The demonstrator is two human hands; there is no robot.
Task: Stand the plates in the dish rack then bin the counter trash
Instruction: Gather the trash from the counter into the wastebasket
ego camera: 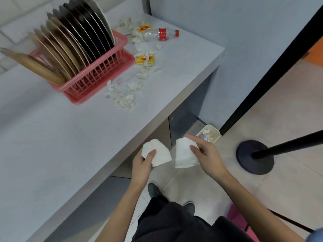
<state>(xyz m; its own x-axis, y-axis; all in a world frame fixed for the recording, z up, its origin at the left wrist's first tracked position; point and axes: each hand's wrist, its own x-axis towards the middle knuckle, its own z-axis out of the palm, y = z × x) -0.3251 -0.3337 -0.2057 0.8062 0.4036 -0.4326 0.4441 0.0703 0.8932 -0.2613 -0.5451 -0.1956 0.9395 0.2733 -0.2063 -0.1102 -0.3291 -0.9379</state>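
While curled fingers [151, 153] of our left hand [143, 165] grip the left cup [161, 154] and our right hand [208, 154] the right cup [183, 154], the bin [216, 132] sits partly hidden, contents blurred.

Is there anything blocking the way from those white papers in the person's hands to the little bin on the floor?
Nothing visible does. The right hand grips one white paper and the left hand grips another white paper. Both are held over bare floor, just short of the open-topped bin.
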